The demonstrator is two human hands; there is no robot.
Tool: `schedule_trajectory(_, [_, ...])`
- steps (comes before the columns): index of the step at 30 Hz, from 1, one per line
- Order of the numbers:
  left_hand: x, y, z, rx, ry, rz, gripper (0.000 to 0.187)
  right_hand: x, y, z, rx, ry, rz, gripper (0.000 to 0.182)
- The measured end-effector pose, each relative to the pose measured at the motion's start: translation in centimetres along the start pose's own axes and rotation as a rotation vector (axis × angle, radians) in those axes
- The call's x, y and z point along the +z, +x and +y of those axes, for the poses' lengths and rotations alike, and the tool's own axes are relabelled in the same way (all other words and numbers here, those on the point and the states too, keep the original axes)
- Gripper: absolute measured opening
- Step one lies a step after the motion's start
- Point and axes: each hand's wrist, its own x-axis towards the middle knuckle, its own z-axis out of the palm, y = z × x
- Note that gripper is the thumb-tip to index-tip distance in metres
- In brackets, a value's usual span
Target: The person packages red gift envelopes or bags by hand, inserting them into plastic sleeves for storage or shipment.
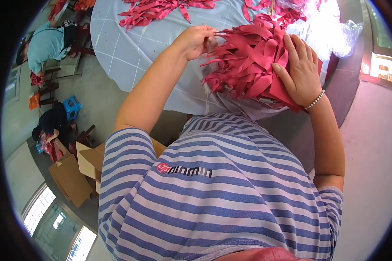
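A thick bunch of red ribbon strips [252,61] lies near the edge of the cloth-covered table [117,48], over a flat red piece [281,93]. The fingers of my left hand [200,41] are pinched at the tip of one strip, on the bunch's left side. My right hand [299,71] lies spread on the right side of the bunch, its thumb and fingers apart, pressing on ribbons and the red piece. What is under the bunch is hidden.
More red ribbons [161,11] lie at the table's far side. Clear plastic bags [346,39] sit at the far right. At left are a person in teal [48,43], a person in black [52,119], a blue stool [72,107] and cardboard boxes [72,178].
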Motion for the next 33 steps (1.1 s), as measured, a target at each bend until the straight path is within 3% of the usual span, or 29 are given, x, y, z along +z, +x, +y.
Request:
schedule_trajectory(1, [-1.0, 0.5, -0.8, -0.001, -0.133, -0.129, 0.011, 0.0, 0.0, 0.1, 0.002, 0.003, -0.004, 0.075])
schedule_trajectory(2, [1.2, -1.1, -0.3, 0.007, -0.122, 0.009, 0.011, 0.0, 0.0, 0.1, -0.005, 0.004, -0.01, 0.075])
schedule_trajectory(3, [1.5, -1.4, -0.4, 0.007, -0.129, 0.014, 0.011, 0.0, 0.0, 0.2, -0.006, 0.004, -0.004, 0.075])
schedule_trajectory(6, [1.2, -2.3, -1.5, 0.059, 0.286, 0.052, 0.021, 0.1, -0.2, 0.0, -0.024, 0.007, 0.021, 0.075])
schedule_trajectory(7, [1.1, -2.7, -2.0, 0.053, 0.282, 0.059, 0.021, 0.1, -0.2, 0.0, -0.03, 0.014, 0.027, 0.075])
schedule_trajectory(9, [1.0, -3.8, -3.2, 0.281, 1.413, 0.479, 0.025, 0.1, -0.2, 0.0, -0.037, 0.013, 0.019, 0.075])
schedule_trajectory(11, [-0.9, -4.0, -6.3, 0.375, 1.432, 0.475, 0.018, 0.2, 0.0, -0.1, -0.049, -0.005, 0.024, 0.075])
schedule_trajectory(13, [-0.9, -5.3, -8.6, 0.096, 1.496, 0.282, 0.02, 0.4, 0.0, 0.0, -0.051, -0.009, 0.03, 0.074])
schedule_trajectory(17, [0.6, -8.3, -9.3, -0.125, 1.251, 0.244, 0.024, 0.3, 0.0, -0.1, -0.06, -0.007, 0.015, 0.071])
schedule_trajectory(19, [1.7, -10.0, -8.8, -0.185, 0.877, 0.123, 0.019, 0.1, 0.0, -0.3, -0.061, -0.026, 0.001, 0.068])
schedule_trajectory(23, [4.2, -12.1, -6.2, -0.102, 0.515, 0.1, 0.01, -0.1, 0.2, -0.2, -0.081, -0.024, -0.006, 0.069])
schedule_trajectory(25, [5.9, -13.1, -3.7, 0.025, -0.18, 0.127, 0.013, -0.1, 0.2, -0.3, -0.081, -0.033, -0.003, 0.07])
schedule_trajectory(27, [7.5, -13.6, -1.9, 0.055, -0.152, 0.094, 0.006, 0.1, 0.1, -0.1, -0.056, -0.064, -0.01, 0.07])
schedule_trajectory(29, [8.2, -13.6, -1.3, 0.045, -0.232, -0.163, 0.006, 0.4, 0.0, 0.1, -0.067, -0.073, 0.046, 0.075])
schedule_trajectory(31, [8.7, -12.9, -1.1, 0.08, -0.197, -0.094, 0.011, 0.3, -0.1, -0.1, -0.061, -0.071, 0.044, 0.075])
schedule_trajectory(33, [7.2, -11.2, -0.9, 0.15, 0.196, 0.01, 0.012, 0.4, -0.1, -0.2, -0.052, -0.075, 0.048, 0.075])
